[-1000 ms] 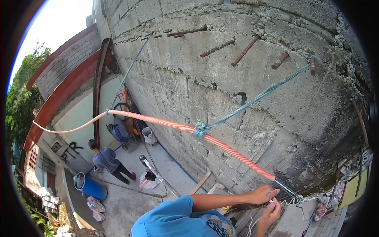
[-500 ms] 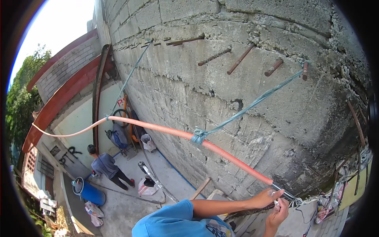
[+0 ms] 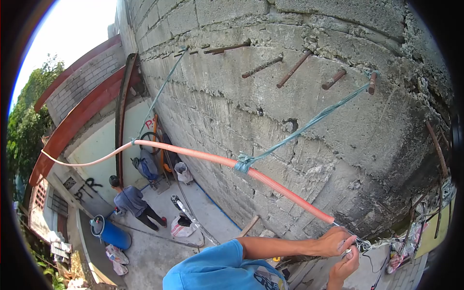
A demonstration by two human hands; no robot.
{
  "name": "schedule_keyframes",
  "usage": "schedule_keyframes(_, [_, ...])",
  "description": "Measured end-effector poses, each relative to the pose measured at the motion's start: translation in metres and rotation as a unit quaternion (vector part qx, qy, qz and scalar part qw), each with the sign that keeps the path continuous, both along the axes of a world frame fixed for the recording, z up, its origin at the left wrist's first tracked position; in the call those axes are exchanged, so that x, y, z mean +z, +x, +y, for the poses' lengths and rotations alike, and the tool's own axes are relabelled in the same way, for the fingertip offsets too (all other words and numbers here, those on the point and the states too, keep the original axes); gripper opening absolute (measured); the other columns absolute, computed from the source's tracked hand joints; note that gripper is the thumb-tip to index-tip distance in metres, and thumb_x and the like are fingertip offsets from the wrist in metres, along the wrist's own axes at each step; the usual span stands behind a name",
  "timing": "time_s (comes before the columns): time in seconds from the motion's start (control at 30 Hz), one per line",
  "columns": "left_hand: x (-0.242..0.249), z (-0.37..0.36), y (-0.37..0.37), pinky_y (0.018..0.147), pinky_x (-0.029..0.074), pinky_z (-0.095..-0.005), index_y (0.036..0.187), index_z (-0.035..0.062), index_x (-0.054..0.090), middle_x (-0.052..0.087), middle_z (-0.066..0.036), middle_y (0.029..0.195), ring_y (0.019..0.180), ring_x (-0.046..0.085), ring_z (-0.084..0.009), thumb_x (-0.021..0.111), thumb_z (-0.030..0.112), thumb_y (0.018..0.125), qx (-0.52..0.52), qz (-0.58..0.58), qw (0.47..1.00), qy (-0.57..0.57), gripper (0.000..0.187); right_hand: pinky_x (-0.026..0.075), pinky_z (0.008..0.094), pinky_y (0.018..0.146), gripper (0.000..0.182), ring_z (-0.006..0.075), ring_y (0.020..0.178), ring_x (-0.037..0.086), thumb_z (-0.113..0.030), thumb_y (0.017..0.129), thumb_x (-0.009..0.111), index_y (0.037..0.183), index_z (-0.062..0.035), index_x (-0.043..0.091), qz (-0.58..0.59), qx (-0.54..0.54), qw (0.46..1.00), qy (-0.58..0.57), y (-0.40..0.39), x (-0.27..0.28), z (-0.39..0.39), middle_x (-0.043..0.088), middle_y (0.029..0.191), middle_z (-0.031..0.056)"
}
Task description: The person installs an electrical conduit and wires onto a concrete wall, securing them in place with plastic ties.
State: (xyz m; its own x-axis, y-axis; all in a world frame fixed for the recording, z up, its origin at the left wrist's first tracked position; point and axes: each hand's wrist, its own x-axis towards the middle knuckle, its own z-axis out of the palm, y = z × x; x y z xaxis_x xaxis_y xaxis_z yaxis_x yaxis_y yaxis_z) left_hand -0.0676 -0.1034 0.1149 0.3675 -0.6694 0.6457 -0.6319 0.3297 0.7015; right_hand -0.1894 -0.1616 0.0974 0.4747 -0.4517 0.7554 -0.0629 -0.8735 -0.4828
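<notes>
An orange corrugated conduit [image 3: 285, 191] slants down along the wall, and thin dark and pale wires [image 3: 340, 225] come out of its lower end. My left hand [image 3: 333, 241] is closed just below that end, its fingers curled at the wires. Close under it my right hand [image 3: 347, 266] is closed too, thumb and fingers pinched together near the left fingertips. A small whitish bit shows between the two hands, apparently a wire end. More loose wires [image 3: 367, 244] tangle just beyond the fingers. Teal plastic twine [image 3: 309, 128] ties the conduit to rusty rebar stubs.
Rusty rebar stubs [image 3: 295, 70] jut from the concrete block wall [image 3: 212, 92]. Far below, a person [image 3: 133, 200] stands on the concrete floor near a blue drum [image 3: 113, 233]. A wooden piece [image 3: 249, 225] leans by the wall. Rusty bars [image 3: 436, 150] stick out at right.
Both hands have shifted slightly to the right; the left hand now covers more of the wires beneath the conduit's end. The view has moved a little.
</notes>
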Motion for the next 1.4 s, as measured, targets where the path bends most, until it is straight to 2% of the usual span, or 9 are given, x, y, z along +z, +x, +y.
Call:
schedule_keyframes(0.23, [0.01, -0.003, 0.027, 0.058, 0.037, -0.0424, 0.057, 0.0038, 0.049, 0.048, -0.013, 0.055, 0.054, 0.047, -0.0341, 0.055, 0.01, 0.082, -0.003, -0.19, 0.978, -0.087, 0.026, 0.036, 0.0368, 0.052, 0.05, 0.0212, 0.06, 0.049, -0.039, 0.101, 0.035, 0.099, 0.006, 0.057, 0.032, 0.09, 0.969, 0.227, 0.001, -0.005, -0.005, 0.052, 0.07, 0.0123])
schedule_keyframes(0.33, [0.027, -0.004, 0.037, 0.058, 0.037, -0.0414, 0.057, 0.0051, 0.048, 0.048, -0.012, 0.055, 0.054, 0.047, -0.032, 0.054, 0.01, 0.082, -0.045, -0.232, 0.968, -0.086, 0.026, 0.031, 0.0255, 0.046, 0.051, 0.0061, 0.051, 0.042, -0.044, 0.099, 0.038, 0.101, 0.0028, 0.058, 0.054, 0.137, 0.936, 0.32, 0.0, 0.035, 0.008, 0.043, 0.058, -0.002])
schedule_keyframes(0.43, [0.059, 0.0, 0.046, 0.059, 0.037, -0.0407, 0.059, 0.0059, 0.05, 0.048, -0.011, 0.056, 0.054, 0.048, -0.0339, 0.052, 0.022, 0.09, -0.048, -0.189, 0.981, -0.009, 0.035, 0.042, 0.024, 0.048, 0.042, 0.0105, 0.05, 0.053, -0.033, 0.098, 0.048, 0.117, 0.0042, 0.05, 0.004, 0.285, 0.862, 0.42, 0.002, 0.045, 0.002, 0.055, 0.059, 0.0047])
schedule_keyframes(0.57, [0.075, 0.002, 0.05, 0.059, 0.04, -0.0373, 0.071, -0.0018, 0.056, 0.052, -0.01, 0.058, 0.054, 0.051, -0.023, 0.042, 0.037, 0.099, -0.049, 0.103, 0.992, 0.052, 0.05, 0.051, 0.0279, 0.061, 0.042, 0.015, 0.059, 0.062, -0.032, 0.097, 0.051, 0.116, 0.0054, 0.053, -0.012, 0.28, 0.922, 0.266, 0.007, 0.067, 0.002, 0.063, 0.07, 0.0088])
schedule_keyframes(0.67, [0.094, 0.006, 0.046, 0.059, 0.04, -0.0371, 0.073, -0.0037, 0.057, 0.053, -0.008, 0.061, 0.058, 0.051, -0.0194, 0.035, 0.045, 0.1, -0.055, 0.143, 0.985, 0.075, 0.06, 0.051, 0.0273, 0.06, 0.034, 0.0149, 0.063, 0.065, -0.023, 0.094, 0.057, 0.113, 0.0057, 0.056, -0.027, 0.226, 0.944, 0.237, 0.009, 0.064, 0.003, 0.066, 0.075, 0.0111])
schedule_keyframes(0.8, [0.091, 0.012, 0.031, 0.059, 0.041, -0.0413, 0.073, -0.0028, 0.056, 0.056, -0.015, 0.067, 0.062, 0.053, -0.0295, 0.034, 0.046, 0.1, -0.04, 0.068, 0.993, 0.092, 0.059, 0.053, 0.0299, 0.059, 0.026, 0.0198, 0.064, 0.067, -0.008, 0.087, 0.063, 0.11, 0.0043, 0.058, -0.083, 0.175, 0.951, 0.239, 0.018, 0.064, 0.007, 0.067, 0.082, 0.0133])
schedule_keyframes(1.0, [0.104, -0.002, 0.027, 0.052, 0.038, -0.0446, 0.063, 0.0004, 0.05, 0.051, -0.019, 0.058, 0.054, 0.049, -0.0401, 0.044, 0.04, 0.097, 0.083, -0.07, 0.987, 0.123, 0.053, 0.045, 0.0364, 0.05, 0.021, 0.0309, 0.061, 0.059, -0.017, 0.091, 0.057, 0.098, 0.0019, 0.059, -0.092, -0.017, 0.995, -0.047, 0.035, 0.064, 0.002, 0.058, 0.081, 0.0138])
schedule_keyframes(1.13, [0.105, -0.014, 0.03, 0.046, 0.035, -0.0427, 0.058, 0.0002, 0.049, 0.048, -0.018, 0.053, 0.047, 0.046, -0.037, 0.051, 0.033, 0.095, 0.074, -0.081, 0.984, 0.137, 0.049, 0.042, 0.04, 0.05, 0.024, 0.032, 0.058, 0.055, -0.022, 0.094, 0.051, 0.089, 0.0009, 0.059, -0.107, -0.039, 0.992, -0.048, 0.041, 0.063, -0.007, 0.053, 0.076, 0.0134])
schedule_keyframes(1.4, [0.087, -0.04, 0.041, 0.041, 0.031, -0.0388, 0.06, 0.0031, 0.043, 0.039, -0.01, 0.051, 0.042, 0.043, -0.0288, 0.051, 0.004, 0.085, -0.039, -0.241, 0.959, -0.145, 0.027, 0.042, 0.0403, 0.055, 0.043, 0.0377, 0.061, 0.054, -0.033, 0.099, 0.04, 0.083, 0.003, 0.056, -0.153, -0.006, 0.98, 0.127, 0.038, 0.061, -0.001, 0.053, 0.07, 0.0174])
